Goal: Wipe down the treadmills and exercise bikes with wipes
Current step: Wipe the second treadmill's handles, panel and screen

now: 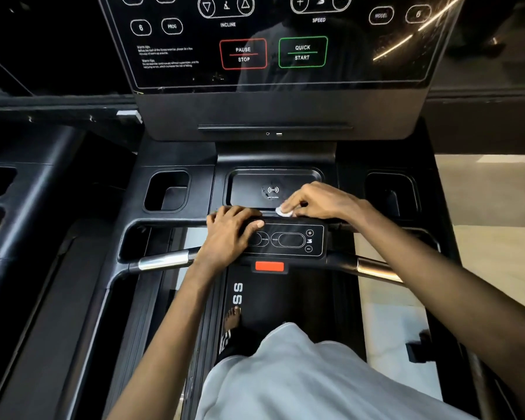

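Right hand (312,200): pinches the wipe (284,211) at the near edge of the tray (252,181).
Left hand (231,228): flat on the control panel (294,241).
Tip: press firmly, overlap strokes.

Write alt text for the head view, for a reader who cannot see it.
Seen from above, a person standing on a black treadmill presses a small white wipe with the right hand against the near edge of the tray, while the left hand rests on the control panel. The dark console above shows Pause/Stop and Quick Start buttons.
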Motion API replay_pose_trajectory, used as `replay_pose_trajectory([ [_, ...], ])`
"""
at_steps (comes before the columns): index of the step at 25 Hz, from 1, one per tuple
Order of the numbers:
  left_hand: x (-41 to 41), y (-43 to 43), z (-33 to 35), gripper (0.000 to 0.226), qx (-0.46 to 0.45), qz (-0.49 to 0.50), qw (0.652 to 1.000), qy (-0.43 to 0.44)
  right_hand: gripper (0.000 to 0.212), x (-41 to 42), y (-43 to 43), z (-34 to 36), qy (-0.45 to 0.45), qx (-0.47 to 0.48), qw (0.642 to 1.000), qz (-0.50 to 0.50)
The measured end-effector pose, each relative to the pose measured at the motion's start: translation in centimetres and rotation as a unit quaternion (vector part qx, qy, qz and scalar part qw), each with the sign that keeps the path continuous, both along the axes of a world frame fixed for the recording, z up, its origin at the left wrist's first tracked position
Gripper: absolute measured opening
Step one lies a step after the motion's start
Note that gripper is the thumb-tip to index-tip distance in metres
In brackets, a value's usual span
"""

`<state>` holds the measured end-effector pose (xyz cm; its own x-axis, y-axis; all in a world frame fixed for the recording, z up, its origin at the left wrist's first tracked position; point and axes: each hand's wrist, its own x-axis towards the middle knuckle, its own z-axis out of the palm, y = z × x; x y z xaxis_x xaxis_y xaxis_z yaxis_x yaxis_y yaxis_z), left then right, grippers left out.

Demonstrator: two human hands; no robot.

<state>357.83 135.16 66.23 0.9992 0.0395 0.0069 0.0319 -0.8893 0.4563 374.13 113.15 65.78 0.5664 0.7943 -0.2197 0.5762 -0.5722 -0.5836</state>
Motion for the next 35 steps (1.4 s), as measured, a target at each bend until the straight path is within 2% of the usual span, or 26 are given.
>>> replay_pose_trajectory([
  [4,-0.2,-1.7,-0.2,0.036,0.014,-0.005,1.000,-0.022,0.023,0.4,-1.9,0.7,0.003,-0.036,0.997,-0.074],
  [8,0.4,-3.3,0.1,0.039,0.000,-0.020,1.000,-0.009,0.025,1.0,-3.8,1.4,0.026,-0.083,0.989,-0.117],
  [10,0.9,-4.6,0.2,0.038,0.009,-0.038,0.999,-0.005,0.027,1.0,-5.0,1.2,0.005,-0.046,0.981,-0.189],
  [13,1.6,-6.4,0.3,0.037,0.021,-0.055,0.998,-0.002,0.029,-0.1,-6.3,-0.4,-0.094,0.046,0.947,-0.304],
  [15,1.9,-7.3,0.4,0.038,0.025,-0.065,0.998,0.001,0.037,-1.5,-6.6,-2.0,-0.128,0.040,0.954,-0.270],
  [18,2.4,-9.0,0.4,0.041,0.067,-0.084,0.994,0.006,0.052,-1.6,-5.9,-3.3,-0.159,-0.047,0.964,-0.205],
  [21,2.8,-10.5,0.1,0.044,0.121,-0.087,0.989,-0.006,0.051,0.2,-4.4,-2.4,-0.155,-0.043,0.959,-0.232],
  [23,2.9,-10.9,-0.3,0.047,0.130,-0.082,0.988,-0.027,0.049,0.0,-4.7,-2.2,-0.149,-0.017,0.965,-0.216],
  [26,2.8,-11.1,-0.5,0.042,0.123,-0.093,0.987,-0.039,0.049,-3.9,-8.2,-3.2,-0.177,-0.005,0.961,-0.210],
  [29,2.9,-12.3,-0.1,0.046,0.125,-0.100,0.987,-0.020,0.050,-8.3,-11.3,-4.6,-0.179,-0.008,0.945,-0.272],
  [33,3.1,-14.0,-0.3,0.045,0.158,-0.098,0.982,-0.021,0.050,-8.7,-11.1,-4.8,-0.160,-0.020,0.965,-0.209],
  [35,3.1,-13.9,-0.4,0.043,0.165,-0.098,0.981,-0.026,0.051,-8.6,-11.5,-4.7,-0.173,-0.034,0.958,-0.227],
])
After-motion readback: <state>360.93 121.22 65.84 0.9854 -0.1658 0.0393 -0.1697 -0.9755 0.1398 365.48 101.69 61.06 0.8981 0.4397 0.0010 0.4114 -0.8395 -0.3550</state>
